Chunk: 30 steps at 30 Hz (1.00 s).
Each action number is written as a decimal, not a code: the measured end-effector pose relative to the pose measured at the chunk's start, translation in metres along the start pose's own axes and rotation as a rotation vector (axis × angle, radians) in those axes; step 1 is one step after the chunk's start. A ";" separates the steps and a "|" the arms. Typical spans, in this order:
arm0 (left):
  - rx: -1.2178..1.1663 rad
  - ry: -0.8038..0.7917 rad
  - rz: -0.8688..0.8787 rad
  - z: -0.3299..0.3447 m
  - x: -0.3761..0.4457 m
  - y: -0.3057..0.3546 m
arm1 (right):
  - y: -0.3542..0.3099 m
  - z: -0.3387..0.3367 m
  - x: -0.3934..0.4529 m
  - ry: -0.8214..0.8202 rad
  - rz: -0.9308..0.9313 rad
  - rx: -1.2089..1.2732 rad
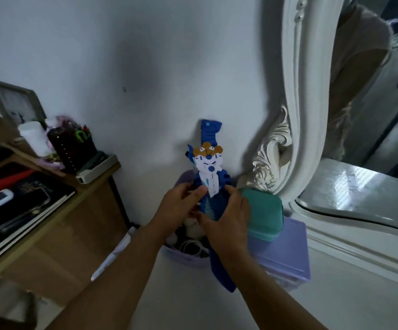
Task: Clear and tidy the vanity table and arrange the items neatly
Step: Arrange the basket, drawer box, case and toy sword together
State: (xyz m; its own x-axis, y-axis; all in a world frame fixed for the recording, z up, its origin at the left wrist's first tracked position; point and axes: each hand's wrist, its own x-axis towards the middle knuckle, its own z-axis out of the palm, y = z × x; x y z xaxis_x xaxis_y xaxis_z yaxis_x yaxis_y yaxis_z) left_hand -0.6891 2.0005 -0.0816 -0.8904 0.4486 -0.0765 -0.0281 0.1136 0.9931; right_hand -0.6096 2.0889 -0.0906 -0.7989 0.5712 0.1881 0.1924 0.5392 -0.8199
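You grip the blue figure (208, 177) with both hands, left hand (181, 206) and right hand (226, 215), fingers closed around it, apparently standing it in the lilac basket (186, 259); next, settle it upright.

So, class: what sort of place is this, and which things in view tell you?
Probably a bedroom corner at home: an ornate white vanity mirror, a cluttered wooden desk and lilac storage boxes.

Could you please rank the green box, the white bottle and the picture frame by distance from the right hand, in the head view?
From the right hand:
1. Green box, touching it on the right.
2. White bottle, on the desk, far left.
3. Picture frame, behind the bottle, against the wall.
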 end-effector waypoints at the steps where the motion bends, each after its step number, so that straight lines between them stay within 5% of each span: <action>1: -0.043 -0.001 -0.010 0.002 0.000 0.000 | -0.001 0.002 -0.001 0.013 -0.001 0.032; 10: -0.226 0.000 0.020 -0.009 0.016 0.004 | -0.008 -0.005 0.010 -0.033 -0.174 0.222; 22: -0.077 -0.018 0.147 -0.025 0.038 0.009 | 0.011 -0.005 0.022 -0.237 -0.034 0.444; 30: -0.172 -0.044 0.164 -0.023 0.038 0.001 | 0.040 -0.039 0.016 0.166 -0.115 0.091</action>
State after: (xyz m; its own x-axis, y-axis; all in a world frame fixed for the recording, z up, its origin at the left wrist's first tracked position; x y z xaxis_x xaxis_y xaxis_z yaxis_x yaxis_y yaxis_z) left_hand -0.7333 1.9971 -0.0810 -0.8688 0.4875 0.0866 0.0348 -0.1144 0.9928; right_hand -0.5925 2.1434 -0.0992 -0.7064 0.6072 0.3637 0.0472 0.5531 -0.8318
